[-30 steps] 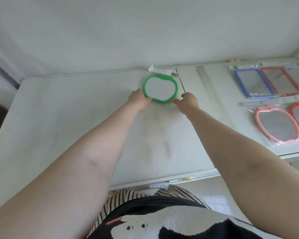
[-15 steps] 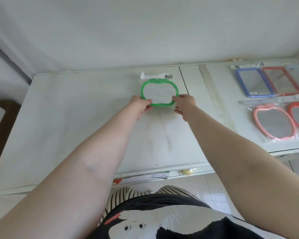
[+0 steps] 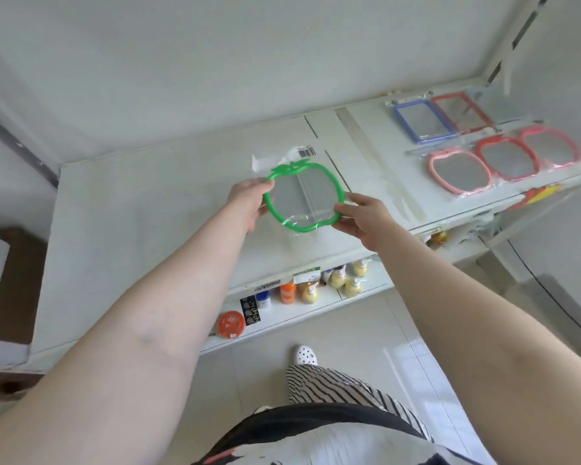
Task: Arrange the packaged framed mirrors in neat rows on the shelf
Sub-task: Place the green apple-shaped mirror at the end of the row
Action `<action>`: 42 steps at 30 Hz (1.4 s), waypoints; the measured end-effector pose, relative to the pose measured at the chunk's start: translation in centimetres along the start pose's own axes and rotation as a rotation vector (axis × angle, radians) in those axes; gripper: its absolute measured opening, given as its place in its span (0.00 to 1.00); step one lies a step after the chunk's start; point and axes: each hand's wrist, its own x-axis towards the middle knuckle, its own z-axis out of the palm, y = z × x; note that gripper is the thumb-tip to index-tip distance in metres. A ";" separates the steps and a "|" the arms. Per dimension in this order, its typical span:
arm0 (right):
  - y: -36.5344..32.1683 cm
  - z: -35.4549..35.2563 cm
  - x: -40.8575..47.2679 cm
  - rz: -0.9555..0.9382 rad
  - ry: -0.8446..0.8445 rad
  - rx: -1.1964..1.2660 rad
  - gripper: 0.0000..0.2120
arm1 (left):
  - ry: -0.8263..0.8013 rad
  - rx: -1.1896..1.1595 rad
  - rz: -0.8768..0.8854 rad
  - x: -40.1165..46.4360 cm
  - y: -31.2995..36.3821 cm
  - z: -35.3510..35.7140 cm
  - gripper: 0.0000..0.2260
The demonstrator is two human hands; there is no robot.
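The green apple-shaped framed mirror in clear plastic wrap is held up in front of the white shelf, gripped at both sides. The left hand holds its left rim, fingers curled behind the frame; the right hand pinches the right rim with its fingers. Lower shelves carry yellow pump bottles and a round orange tin. Farther right on the shelf lie a pale pink apple-shaped mirror, two red apple-shaped mirrors, and behind them a blue rectangular mirror beside a red rectangular mirror.
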 end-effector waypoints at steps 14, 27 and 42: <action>9.8 -12.2 -15.2 0.079 0.224 -0.008 0.21 | -0.112 0.207 -0.052 -11.5 -11.4 5.4 0.06; 11.2 -33.2 -18.9 0.110 0.340 -0.144 0.06 | -0.178 0.270 -0.103 -18.2 -20.9 22.9 0.11; 6.5 -43.2 -14.0 0.103 0.234 -0.194 0.16 | -0.027 0.278 -0.040 -18.8 -19.1 33.6 0.08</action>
